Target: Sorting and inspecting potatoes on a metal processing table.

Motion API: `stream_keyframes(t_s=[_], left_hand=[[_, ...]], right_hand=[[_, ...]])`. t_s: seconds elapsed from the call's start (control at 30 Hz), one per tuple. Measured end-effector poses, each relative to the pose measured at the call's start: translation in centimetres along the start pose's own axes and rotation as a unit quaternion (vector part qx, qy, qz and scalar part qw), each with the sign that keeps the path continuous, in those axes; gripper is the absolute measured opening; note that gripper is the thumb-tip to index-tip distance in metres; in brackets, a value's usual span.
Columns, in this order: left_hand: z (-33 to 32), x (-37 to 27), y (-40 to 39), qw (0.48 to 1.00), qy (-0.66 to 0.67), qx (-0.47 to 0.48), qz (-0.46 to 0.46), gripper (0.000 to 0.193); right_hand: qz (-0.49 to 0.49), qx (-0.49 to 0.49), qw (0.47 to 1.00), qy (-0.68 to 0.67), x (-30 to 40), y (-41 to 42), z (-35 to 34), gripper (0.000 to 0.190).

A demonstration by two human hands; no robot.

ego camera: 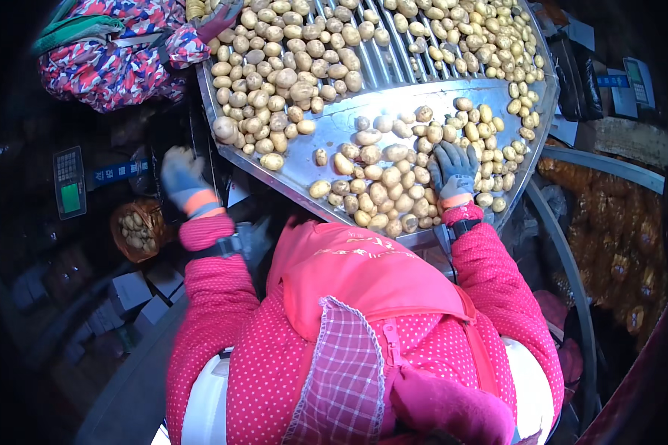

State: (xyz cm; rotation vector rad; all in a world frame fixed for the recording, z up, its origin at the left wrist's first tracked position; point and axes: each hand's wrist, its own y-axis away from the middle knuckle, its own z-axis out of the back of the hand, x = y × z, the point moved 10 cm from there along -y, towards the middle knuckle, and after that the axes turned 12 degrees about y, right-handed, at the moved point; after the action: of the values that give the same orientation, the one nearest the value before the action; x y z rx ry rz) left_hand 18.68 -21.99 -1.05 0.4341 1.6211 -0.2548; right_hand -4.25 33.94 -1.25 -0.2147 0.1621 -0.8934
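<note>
My left hand (182,175), in a blue-grey work glove with an orange cuff band, is beyond the left edge of the metal sorting table (334,125). It is blurred, and whether its fingers hold anything cannot be made out. My right hand (455,169), gloved the same way, lies palm down with fingers spread on the potatoes at the table's near right. A loose pile of potatoes (392,178) covers the steel plate to the left of this hand. More potatoes (485,130) lie just beyond its fingertips and along the right rim.
Metal rollers (387,50) carry many potatoes at the table's far side. Another person's patterned sleeve (183,47) reaches in at upper left. A bag of potatoes (137,231) stands below left, near a scale display (69,183). A curved metal rail (570,267) runs at right beside filled bags (618,245).
</note>
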Motion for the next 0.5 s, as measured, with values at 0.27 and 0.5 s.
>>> stream_keyframes(t_s=[0.27, 0.5], left_hand=[[-28.9, 1.2, 8.8, 0.684, -0.564, 0.293, -0.358, 0.058], [-29.3, 5.9, 9.9, 0.674, -0.646, 0.351, -0.072, 0.045]], right_hand=[[-0.014, -0.016, 1.000, -0.003, -0.1, -0.4, -0.1, 0.030], [-0.043, -0.018, 0.999, -0.010, -1.2, 0.0, -0.1, 0.029]])
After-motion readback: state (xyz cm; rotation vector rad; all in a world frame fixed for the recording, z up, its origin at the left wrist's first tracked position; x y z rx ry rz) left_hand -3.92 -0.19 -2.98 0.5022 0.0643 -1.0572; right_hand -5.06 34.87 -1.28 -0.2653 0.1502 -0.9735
